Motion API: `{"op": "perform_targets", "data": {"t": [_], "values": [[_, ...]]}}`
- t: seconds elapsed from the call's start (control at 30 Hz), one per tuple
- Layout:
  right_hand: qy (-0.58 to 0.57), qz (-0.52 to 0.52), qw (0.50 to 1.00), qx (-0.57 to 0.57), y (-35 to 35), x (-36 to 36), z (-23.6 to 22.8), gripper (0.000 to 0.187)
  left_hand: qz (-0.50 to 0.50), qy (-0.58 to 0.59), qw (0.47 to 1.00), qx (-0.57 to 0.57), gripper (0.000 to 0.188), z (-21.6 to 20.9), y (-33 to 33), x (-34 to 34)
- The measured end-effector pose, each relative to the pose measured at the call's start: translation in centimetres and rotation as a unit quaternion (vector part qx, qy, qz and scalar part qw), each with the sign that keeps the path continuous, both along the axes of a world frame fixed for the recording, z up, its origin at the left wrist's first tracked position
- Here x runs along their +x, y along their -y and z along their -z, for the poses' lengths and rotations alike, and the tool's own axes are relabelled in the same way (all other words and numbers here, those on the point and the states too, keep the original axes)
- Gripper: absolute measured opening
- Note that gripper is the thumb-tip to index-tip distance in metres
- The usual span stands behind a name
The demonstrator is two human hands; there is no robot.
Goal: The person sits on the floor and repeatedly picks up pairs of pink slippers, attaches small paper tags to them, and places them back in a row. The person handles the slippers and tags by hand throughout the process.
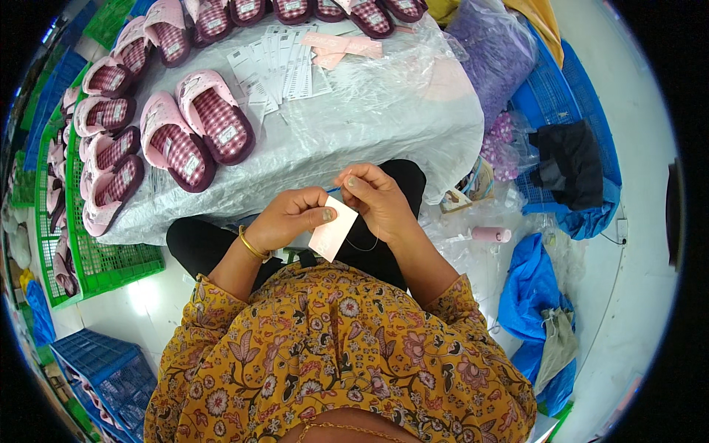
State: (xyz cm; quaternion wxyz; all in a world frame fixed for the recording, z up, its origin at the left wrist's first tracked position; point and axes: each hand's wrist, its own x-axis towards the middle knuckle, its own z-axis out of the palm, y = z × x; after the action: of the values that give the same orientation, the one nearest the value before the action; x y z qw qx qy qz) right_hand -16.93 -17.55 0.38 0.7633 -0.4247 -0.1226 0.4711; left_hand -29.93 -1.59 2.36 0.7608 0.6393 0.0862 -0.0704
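Above my lap, my left hand (288, 218) is closed on a small pale pink card (334, 230), thumb pressed on its upper part. Close beside it, my right hand (375, 199) has thumb and index finger pinched together; what lies between them is too small to make out. A thin cord (377, 245) loops down below the right hand, near the card. Something small and blue shows between the two hands. On the plastic-covered table (354, 125) ahead, a pair of pink slippers with checked insoles, a left slipper (177, 151) and a right slipper (214, 118), lies to the left.
More slippers (111, 114) line the table's left and far edges. Printed paper slips (284, 66) and pink strips (343, 46) lie at the back. Green crates (111, 258) stand left; a blue basket (583, 88), purple bag (491, 48) and pink roll (491, 235) are right.
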Motion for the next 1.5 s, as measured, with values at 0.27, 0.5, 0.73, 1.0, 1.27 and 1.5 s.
{"op": "perform_targets", "data": {"t": [0.27,0.5,0.73,1.0,1.27,1.5], "values": [[0.180,0.036,0.980,-0.074,1.0,1.3,-2.3,0.024,-0.165,0.094,0.969,0.156,0.012,0.5,-0.8,0.4],[0.228,0.000,0.963,-0.146,0.2,-1.0,-3.9,0.032,-0.191,0.134,0.942,0.243,0.012,-0.5,0.3,0.7],[0.214,0.005,0.966,-0.143,0.1,-0.9,-3.4,0.023,-0.195,0.162,0.926,0.281,0.012,-0.8,0.7,0.4],[0.187,-0.010,0.973,-0.133,0.4,-0.7,-2.7,0.020,-0.178,0.173,0.913,0.323,0.014,-0.9,0.9,0.3],[0.191,-0.062,0.963,-0.179,0.7,-0.4,-2.4,0.017,-0.128,0.127,0.946,0.268,0.014,0.1,0.6,-0.3],[0.183,-0.095,0.964,-0.166,0.5,-0.7,-2.9,0.019,-0.077,-0.022,0.996,-0.041,0.017,0.5,-0.6,-0.3]]}}
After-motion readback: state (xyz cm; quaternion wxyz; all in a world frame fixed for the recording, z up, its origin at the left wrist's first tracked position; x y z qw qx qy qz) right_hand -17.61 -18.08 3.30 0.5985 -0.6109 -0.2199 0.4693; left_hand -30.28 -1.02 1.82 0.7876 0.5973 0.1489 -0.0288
